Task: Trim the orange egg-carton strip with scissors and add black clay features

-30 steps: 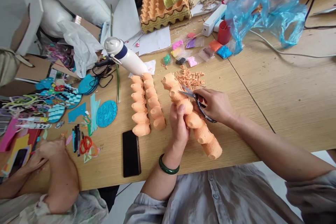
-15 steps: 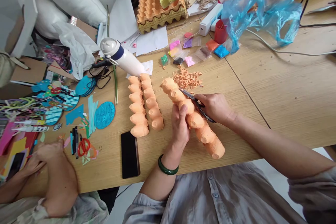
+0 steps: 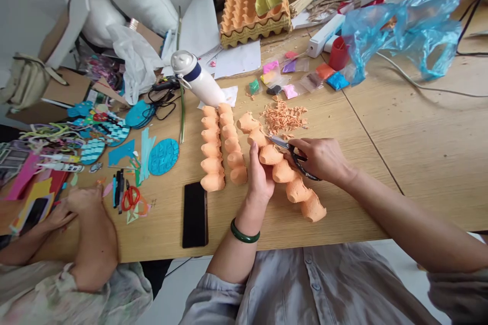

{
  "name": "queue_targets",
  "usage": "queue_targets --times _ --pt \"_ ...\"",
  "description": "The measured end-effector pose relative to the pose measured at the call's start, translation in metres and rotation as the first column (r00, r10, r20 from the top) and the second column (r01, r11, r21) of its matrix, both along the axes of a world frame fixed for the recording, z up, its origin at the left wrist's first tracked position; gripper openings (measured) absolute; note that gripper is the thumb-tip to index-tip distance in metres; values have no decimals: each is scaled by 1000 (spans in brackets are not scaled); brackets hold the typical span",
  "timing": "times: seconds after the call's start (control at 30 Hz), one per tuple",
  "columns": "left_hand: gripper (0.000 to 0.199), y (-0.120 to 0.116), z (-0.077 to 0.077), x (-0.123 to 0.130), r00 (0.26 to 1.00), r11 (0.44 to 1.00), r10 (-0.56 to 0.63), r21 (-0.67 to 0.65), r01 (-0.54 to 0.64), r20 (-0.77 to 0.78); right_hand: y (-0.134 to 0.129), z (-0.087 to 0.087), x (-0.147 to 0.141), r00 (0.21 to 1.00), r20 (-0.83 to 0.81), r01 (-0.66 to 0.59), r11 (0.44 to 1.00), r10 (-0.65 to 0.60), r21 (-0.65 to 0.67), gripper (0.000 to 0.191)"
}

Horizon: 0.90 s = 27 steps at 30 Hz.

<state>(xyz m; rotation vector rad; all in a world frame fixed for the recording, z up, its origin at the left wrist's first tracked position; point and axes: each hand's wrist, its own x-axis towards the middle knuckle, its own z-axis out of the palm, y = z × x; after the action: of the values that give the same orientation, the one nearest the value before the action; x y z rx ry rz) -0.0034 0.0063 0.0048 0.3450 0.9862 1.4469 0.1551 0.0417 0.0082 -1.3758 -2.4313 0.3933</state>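
- Wooden tabletop [image 3: 430,162], craft clutter all over, white cushions upper left
- 3 orange egg-carton strips in total; 1 is in the person's hands, 2 lie side by side left of center
- Held orange egg-carton strip [image 3: 284,172]: center of frame, lying diagonally, lower end off the hands and above the table
- Left hand [image 3: 261,177]: closed around the strip from below, thumb up against a cup; green bangle [image 3: 244,233] on the wrist
- Right hand [image 3: 324,160]: closed on the handles of 1 pair of black-handled scissors [image 3: 293,150], blades at the strip
- Loose orange shavings [image 3: 282,117]: 1 pile just above the held strip
- Side-by-side strips [image 3: 223,147]: touching each other, just left of the left hand
- Black smartphone [image 3: 194,215]: 1, face up, lower center
- White bottle [image 3: 197,78]: 1, lying down above the strips
- Stacked egg trays [image 3: 253,15]: top center
- Blue plastic bag [image 3: 404,28]: upper right
- Co-worker's hands [image 3: 84,203]: 2, lower left, beside red-handled scissors [image 3: 130,198]
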Motion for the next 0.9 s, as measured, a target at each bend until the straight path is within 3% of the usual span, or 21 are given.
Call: queue_targets --times 0.2,0.33,0.53,0.73,0.9 --pt "31 -3 0 1 995 995 100 11 -100 6 4 25 1 980 -158 84 968 -123 -236 35" --pt "30 -8 4 7 997 997 55 53 -58 54 4 40 2 969 -194 82 941 -153 -329 40" --pt "29 -11 11 11 996 988 29 147 -41 83 -3 41 -2 860 -485 -85 895 -156 -438 55" --pt "26 -12 7 18 995 987 13 159 -30 104 -8 34 -2 937 -318 10 918 -147 -395 48" --pt "33 -11 8 15 985 988 -36 157 9 171 -9 44 8 908 -412 -134 878 -77 -460 28"
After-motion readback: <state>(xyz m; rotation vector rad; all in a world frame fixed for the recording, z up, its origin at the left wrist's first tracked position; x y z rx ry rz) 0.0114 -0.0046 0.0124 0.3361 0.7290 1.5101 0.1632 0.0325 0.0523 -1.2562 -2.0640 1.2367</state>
